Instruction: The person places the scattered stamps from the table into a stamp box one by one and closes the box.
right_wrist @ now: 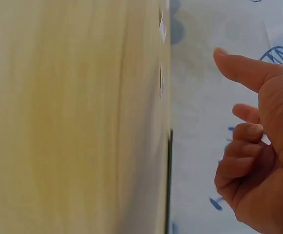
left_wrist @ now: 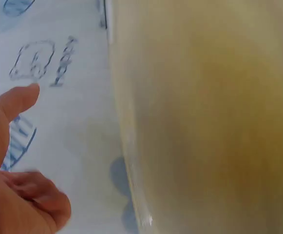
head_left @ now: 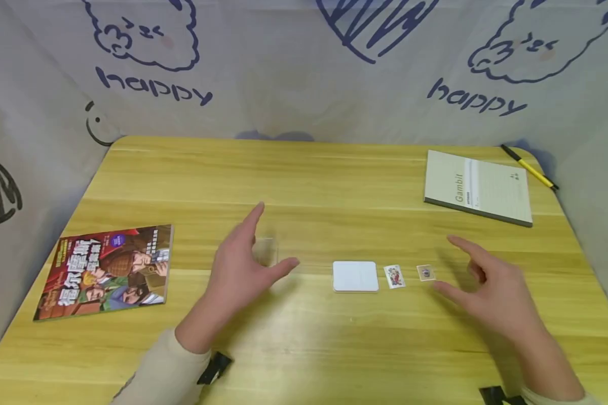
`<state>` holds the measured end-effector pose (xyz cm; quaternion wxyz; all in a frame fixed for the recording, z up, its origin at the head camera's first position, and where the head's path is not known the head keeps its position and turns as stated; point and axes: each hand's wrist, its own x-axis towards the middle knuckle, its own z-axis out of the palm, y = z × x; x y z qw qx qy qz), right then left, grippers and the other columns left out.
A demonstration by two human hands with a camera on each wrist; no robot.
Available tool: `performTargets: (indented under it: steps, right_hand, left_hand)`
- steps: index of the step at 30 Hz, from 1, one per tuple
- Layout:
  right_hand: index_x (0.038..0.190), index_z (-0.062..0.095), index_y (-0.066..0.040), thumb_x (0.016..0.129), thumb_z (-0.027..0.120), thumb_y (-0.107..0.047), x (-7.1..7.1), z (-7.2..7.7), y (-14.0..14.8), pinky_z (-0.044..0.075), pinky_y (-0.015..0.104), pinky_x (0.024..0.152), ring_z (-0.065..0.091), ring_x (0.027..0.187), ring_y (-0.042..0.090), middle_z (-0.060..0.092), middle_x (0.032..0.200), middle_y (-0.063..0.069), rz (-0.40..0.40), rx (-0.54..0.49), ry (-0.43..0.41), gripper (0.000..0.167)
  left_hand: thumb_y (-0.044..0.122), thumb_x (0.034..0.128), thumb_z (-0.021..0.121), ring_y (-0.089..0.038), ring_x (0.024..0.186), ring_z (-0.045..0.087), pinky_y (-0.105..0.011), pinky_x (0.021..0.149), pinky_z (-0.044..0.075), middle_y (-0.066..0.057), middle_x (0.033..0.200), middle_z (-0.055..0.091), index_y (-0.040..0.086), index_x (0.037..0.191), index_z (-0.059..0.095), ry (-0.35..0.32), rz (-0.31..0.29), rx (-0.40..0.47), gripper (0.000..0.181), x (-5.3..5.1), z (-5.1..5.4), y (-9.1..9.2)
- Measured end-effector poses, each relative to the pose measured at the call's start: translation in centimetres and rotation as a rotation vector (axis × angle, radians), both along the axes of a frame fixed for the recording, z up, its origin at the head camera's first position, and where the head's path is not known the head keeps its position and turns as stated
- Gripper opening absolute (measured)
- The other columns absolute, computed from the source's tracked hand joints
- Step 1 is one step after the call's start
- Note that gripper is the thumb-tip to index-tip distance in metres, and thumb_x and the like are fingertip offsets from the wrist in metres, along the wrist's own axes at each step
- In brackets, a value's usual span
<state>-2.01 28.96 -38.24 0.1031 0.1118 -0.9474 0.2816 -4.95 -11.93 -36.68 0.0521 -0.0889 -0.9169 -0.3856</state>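
Note:
My left hand [head_left: 235, 270] hovers over the left-middle of the table with thumb and fingers spread and nothing held. Partly hidden behind it lies a clear, transparent square piece [head_left: 267, 250]. Between the hands are a white rounded rectangular piece [head_left: 356, 277], perhaps a case or stack, and a small picture card [head_left: 394, 277] like a tiny playing card. Further right is a smaller brownish square card [head_left: 426, 273], nearest my right hand [head_left: 499, 289]. That hand is also empty, thumb and index finger apart; the right wrist view shows its other fingers [right_wrist: 241, 158] loosely curled.
A colourful comic-style book [head_left: 106, 273] lies at the left of the wooden table [head_left: 294, 174]. At the back right are a "Gambit" notebook [head_left: 496, 191] and a yellow-and-black pen [head_left: 534, 171]. A cloth [head_left: 294, 84] with drawings hangs behind the table.

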Motion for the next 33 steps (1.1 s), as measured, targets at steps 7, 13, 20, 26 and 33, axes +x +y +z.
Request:
performTargets:
  steps: [7,13,20,26,33]
  right_hand:
    - [0.134,0.063,-0.019,0.071,0.093,-0.027,-0.1,-1.0,-1.9,0.035,0.026,0.06,0.024,0.052,0.011,0.026,0.064,-0.004,0.047,-0.191,-0.201,0.071]
    - [0.131,0.066,-0.013,0.07,0.094,-0.018,-0.5,-2.1,-2.7,0.038,0.027,0.061,0.025,0.05,0.014,0.023,0.06,-0.002,0.093,-0.337,-0.275,0.067]
    - [0.125,0.069,-0.011,0.068,0.094,-0.01,-0.8,-2.9,-3.2,0.036,0.028,0.053,0.025,0.05,0.007,0.024,0.056,-0.003,0.115,-0.4,-0.274,0.063]
    - [0.119,0.071,-0.01,0.071,0.093,-0.015,-1.1,-3.5,-3.9,0.04,0.026,0.059,0.024,0.05,0.005,0.024,0.055,-0.004,0.14,-0.404,-0.313,0.054]
    - [0.117,0.073,-0.013,0.073,0.092,-0.024,-1.4,-3.9,-4.3,0.041,0.027,0.06,0.023,0.049,0.004,0.025,0.054,-0.01,0.124,-0.316,-0.332,0.05]
  left_hand:
    - [0.031,0.0681,0.095,-0.008,0.053,0.031,-0.03,0.049,0.035,0.005,0.06,0.038,0.013,0.15,0.042,-0.121,-0.112,0.13,0.099,0.5,-0.7,2.3]
    - [0.02,0.069,0.094,-0.006,0.053,0.027,-0.029,0.057,0.036,0.008,0.061,0.03,0.011,0.149,0.043,-0.255,-0.246,0.246,0.096,0.3,-1.7,3.9]
    - [0.026,0.0695,0.094,-0.006,0.05,0.03,-0.028,0.056,0.039,0.009,0.058,0.031,0.01,0.148,0.045,-0.353,-0.331,0.302,0.094,0.3,-3.0,5.5]
    - [0.027,0.0715,0.092,-0.006,0.051,0.03,-0.028,0.06,0.041,0.008,0.064,0.035,0.012,0.15,0.042,-0.353,-0.4,0.259,0.095,0.3,-3.8,6.2]
    - [0.023,0.0708,0.092,-0.006,0.048,0.03,-0.027,0.053,0.039,0.009,0.06,0.036,0.009,0.145,0.048,-0.397,-0.385,0.241,0.087,0.0,-4.6,6.5]
